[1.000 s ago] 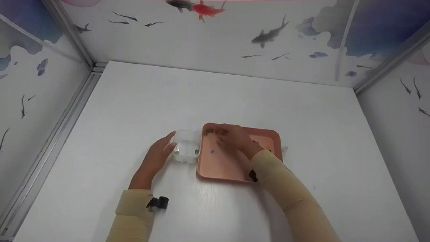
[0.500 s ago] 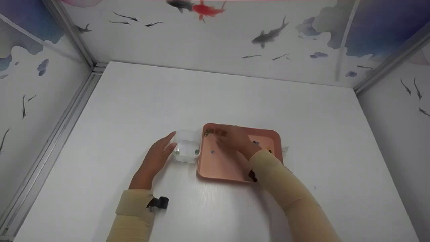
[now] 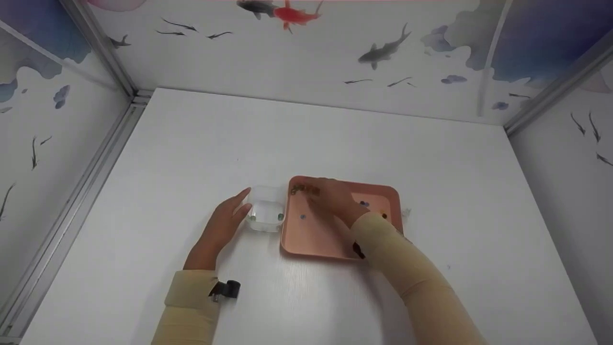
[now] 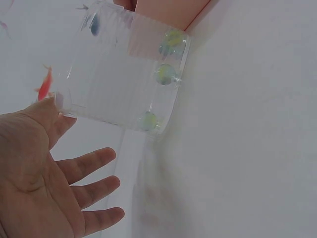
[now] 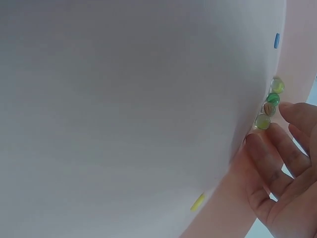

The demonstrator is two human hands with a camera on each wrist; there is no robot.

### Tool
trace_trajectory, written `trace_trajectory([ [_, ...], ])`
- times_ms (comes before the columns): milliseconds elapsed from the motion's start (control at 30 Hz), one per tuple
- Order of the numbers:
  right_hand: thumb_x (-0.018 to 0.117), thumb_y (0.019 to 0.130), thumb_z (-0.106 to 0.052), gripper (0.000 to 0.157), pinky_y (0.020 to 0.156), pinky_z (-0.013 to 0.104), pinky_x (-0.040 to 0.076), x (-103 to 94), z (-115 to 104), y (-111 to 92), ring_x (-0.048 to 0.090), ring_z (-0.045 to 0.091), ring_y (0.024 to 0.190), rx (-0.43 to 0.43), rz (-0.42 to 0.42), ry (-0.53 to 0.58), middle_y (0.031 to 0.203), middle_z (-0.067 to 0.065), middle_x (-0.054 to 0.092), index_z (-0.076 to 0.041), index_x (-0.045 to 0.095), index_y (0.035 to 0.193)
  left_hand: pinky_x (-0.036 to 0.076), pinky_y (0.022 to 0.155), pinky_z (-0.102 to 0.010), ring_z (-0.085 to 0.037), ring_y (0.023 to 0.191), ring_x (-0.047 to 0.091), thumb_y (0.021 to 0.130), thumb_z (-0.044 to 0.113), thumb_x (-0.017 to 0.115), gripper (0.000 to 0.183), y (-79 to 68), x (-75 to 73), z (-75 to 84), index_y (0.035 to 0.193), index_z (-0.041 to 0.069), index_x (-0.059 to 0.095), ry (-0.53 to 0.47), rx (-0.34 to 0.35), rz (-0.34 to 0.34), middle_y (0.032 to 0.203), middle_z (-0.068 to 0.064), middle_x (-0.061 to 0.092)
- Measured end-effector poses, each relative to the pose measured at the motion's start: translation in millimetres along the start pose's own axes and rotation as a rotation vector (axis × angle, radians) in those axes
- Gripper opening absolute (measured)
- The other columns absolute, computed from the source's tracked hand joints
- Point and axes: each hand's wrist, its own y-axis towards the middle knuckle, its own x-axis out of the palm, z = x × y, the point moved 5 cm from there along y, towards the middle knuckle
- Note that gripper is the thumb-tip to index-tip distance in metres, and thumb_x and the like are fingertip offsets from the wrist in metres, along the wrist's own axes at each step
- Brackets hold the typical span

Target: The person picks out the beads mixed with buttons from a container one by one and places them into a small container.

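Observation:
A clear plastic box point(image 3: 266, 224) stands left of the orange tray point(image 3: 313, 247). Several glass marbles point(image 4: 166, 74) lie along its bottom in the left wrist view. My left hand point(image 3: 224, 220) touches the box's left side with thumb and forefinger, the other fingers spread and straight. Over the tray's far left corner reaches my right hand point(image 3: 330, 194). In the right wrist view, its thumb and forefinger tips sit right at a row of green-and-yellow marbles point(image 5: 269, 109) along the tray wall. Its fingers are loosely bent.
A blue disc point(image 3: 302, 216) lies in the tray's left half. Further small blue and dark pieces point(image 3: 364, 204) lie toward its right, with a yellow piece point(image 5: 197, 202) in the right wrist view. A small clear object point(image 3: 406, 212) sits just outside the tray. Printed walls surround the white table point(image 3: 215, 129).
My right hand has shifted slightly left in the tray's corner, toward the marbles. The left hand and the box have stayed in place.

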Motion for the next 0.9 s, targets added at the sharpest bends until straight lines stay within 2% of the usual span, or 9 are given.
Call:
trace_trajectory([
  [200, 0.054, 0.101, -0.023, 0.036, 0.095, 0.034, 0.049, 1.4, -3.0, 2.0, 0.057, 0.012, 0.113, -0.059, 0.033, -0.049, 0.118, -0.012, 0.063, -0.049, 0.057, 0.125, 0.017, 0.118, -0.053, -0.036, 0.144, 0.024, 0.098, 0.06, 0.033, 0.068, 0.5, 0.3, -0.5, 0.153, 0.02, 0.03, -0.002, -0.003, -0.003, 0.155, -0.015, 0.032],
  [367, 0.053, 0.101, -0.019, 0.038, 0.096, 0.034, 0.049, 2.0, -0.8, 0.1, 0.057, 0.013, 0.112, 0.013, 0.047, -0.026, 0.122, -0.008, 0.063, -0.044, 0.058, 0.13, 0.018, 0.118, -0.053, -0.036, 0.144, 0.025, 0.104, 0.04, 0.039, 0.054, 0.8, 0.4, 0.9, 0.153, 0.018, 0.031, -0.008, -0.006, -0.006, 0.155, -0.015, 0.033],
  [433, 0.052, 0.102, -0.019, 0.037, 0.098, 0.035, 0.048, 3.1, 0.6, -0.4, 0.056, 0.014, 0.115, 0.044, 0.048, -0.006, 0.124, -0.007, 0.062, -0.04, 0.058, 0.131, 0.017, 0.118, -0.053, -0.036, 0.144, 0.025, 0.105, 0.037, 0.039, 0.052, 1.1, 0.7, 1.0, 0.153, 0.018, 0.031, -0.009, -0.011, -0.008, 0.154, -0.015, 0.033],
  [567, 0.05, 0.102, -0.022, 0.033, 0.101, 0.035, 0.047, 6.1, 2.8, 0.7, 0.055, 0.013, 0.118, 0.072, 0.05, 0.035, 0.127, -0.008, 0.062, -0.034, 0.06, 0.132, 0.017, 0.118, -0.053, -0.037, 0.144, 0.024, 0.104, 0.042, 0.039, 0.055, 1.5, 0.9, 0.3, 0.153, 0.019, 0.03, 0.001, -0.02, -0.013, 0.155, -0.015, 0.032],
  [667, 0.049, 0.103, -0.024, 0.031, 0.099, 0.033, 0.047, 7.6, 4.7, 2.0, 0.055, 0.011, 0.114, 0.1, 0.059, 0.076, 0.123, -0.009, 0.063, -0.032, 0.062, 0.13, 0.017, 0.118, -0.053, -0.037, 0.144, 0.024, 0.102, 0.049, 0.038, 0.06, 1.5, 0.7, -0.2, 0.153, 0.02, 0.03, 0.003, -0.019, -0.012, 0.155, -0.015, 0.032],
  [800, 0.047, 0.103, -0.03, 0.026, 0.088, 0.031, 0.046, 9.6, 6.6, 4.3, 0.054, 0.013, 0.101, 0.134, 0.065, 0.152, 0.108, -0.009, 0.063, -0.032, 0.067, 0.12, 0.018, 0.118, -0.053, -0.036, 0.144, 0.025, 0.098, 0.059, 0.035, 0.068, 1.5, 0.7, -0.5, 0.153, 0.02, 0.03, 0.0, -0.013, -0.009, 0.155, -0.015, 0.032],
  [900, 0.046, 0.103, -0.033, 0.023, 0.081, 0.032, 0.043, 10.9, 6.9, 5.6, 0.052, 0.015, 0.095, 0.154, 0.069, 0.204, 0.098, -0.007, 0.061, -0.033, 0.068, 0.11, 0.018, 0.118, -0.053, -0.036, 0.144, 0.025, 0.099, 0.056, 0.036, 0.065, 1.9, 0.8, -0.7, 0.153, 0.02, 0.03, 0.003, -0.013, -0.008, 0.155, -0.014, 0.032],
])
